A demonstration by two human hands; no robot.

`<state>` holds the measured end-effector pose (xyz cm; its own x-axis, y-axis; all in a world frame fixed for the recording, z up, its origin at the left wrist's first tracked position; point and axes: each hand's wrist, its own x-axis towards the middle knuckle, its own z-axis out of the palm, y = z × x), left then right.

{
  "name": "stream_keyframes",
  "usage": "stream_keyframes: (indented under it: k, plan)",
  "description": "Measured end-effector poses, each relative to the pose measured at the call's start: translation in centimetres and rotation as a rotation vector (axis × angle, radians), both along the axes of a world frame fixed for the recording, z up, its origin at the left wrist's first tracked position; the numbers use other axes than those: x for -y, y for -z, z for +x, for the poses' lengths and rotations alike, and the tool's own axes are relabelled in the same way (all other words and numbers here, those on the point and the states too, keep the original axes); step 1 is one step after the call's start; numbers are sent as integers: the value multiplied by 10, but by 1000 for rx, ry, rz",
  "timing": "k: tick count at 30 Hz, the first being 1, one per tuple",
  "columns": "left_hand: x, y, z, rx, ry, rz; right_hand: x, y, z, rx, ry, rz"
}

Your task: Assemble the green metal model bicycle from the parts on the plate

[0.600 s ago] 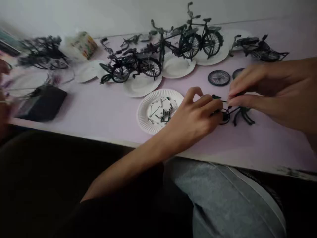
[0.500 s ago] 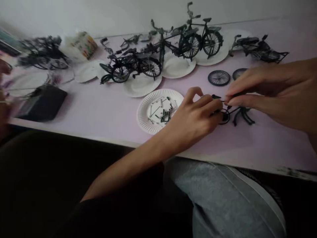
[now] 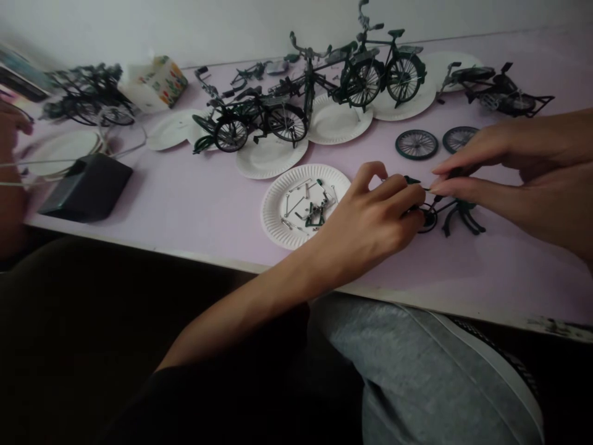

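Close to the table's front, my left hand (image 3: 377,216) is closed on a dark green model bicycle frame (image 3: 464,217), its fingers hiding part of it. My right hand (image 3: 523,179) pinches a small dark screwdriver (image 3: 436,199) between thumb and forefinger. The tool points down at the frame near the round chainwheel (image 3: 428,219); whether its tip touches a screw I cannot tell. Behind the hands lie two loose spoked wheels, one whole wheel (image 3: 417,144) and another wheel (image 3: 456,139) partly covered by my right hand.
Left of my hand, a white paper plate (image 3: 272,213) holds small metal and green parts. Finished-looking model bicycles (image 3: 319,80) stand on plates along the wall. A folded model bicycle (image 3: 503,93) lies at back right. At left are a black box (image 3: 88,188) and another person's hand (image 3: 12,142).
The view has shifted slightly, so the table things sit a little further right. The screwdriver now shows more upright at the frame. Both hands keep their hold.
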<state>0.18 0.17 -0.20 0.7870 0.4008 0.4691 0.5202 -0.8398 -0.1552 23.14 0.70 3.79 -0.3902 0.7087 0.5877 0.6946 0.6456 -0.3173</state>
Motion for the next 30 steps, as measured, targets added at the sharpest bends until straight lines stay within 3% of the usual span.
stream_keyframes:
  k: [5, 10, 12, 16, 21, 26, 30]
  plan:
    - [0, 0, 0, -9, -9, 23, -2, 3, 4, 60, -113, 96]
    - [1, 0, -1, -15, -4, -14, -5, -3, 9, 5, -236, -51]
    - [1, 0, 0, -17, -2, -8, -6, -4, 9, -16, -215, -85]
    - [0, 0, 0, -23, 0, 10, -5, -2, 4, -60, -33, -45]
    - [0, 0, 0, -12, 6, 38, 1, 0, -6, -42, 29, 7]
    - [1, -1, 0, -12, 16, 12, -1, 4, -4, 11, -111, 117]
    - [2, -2, -1, -8, 22, 5, -3, 4, 0, -34, -155, 10]
